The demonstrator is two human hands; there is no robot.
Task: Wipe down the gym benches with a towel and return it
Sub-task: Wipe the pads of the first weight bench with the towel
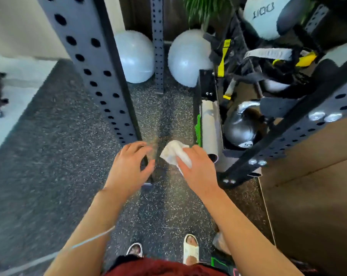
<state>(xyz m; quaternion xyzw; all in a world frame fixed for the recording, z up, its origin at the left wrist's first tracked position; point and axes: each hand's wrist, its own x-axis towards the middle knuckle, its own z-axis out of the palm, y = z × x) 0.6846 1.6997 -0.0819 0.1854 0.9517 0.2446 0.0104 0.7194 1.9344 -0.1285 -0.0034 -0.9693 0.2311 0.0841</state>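
Your right hand (196, 166) grips the white towel (173, 153) above the speckled floor, between a rack upright (93, 62) and a storage shelf (300, 124); your left hand (128, 166) hangs loosely curled, holding nothing. No bench is visible, so wiping progress is unclear. A medicine ball (262, 16) appears to read "DOIT", inverted.

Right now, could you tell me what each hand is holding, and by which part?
The right hand grips the crumpled white towel by its near end; the rest sticks out past the fingers. The left hand holds nothing.
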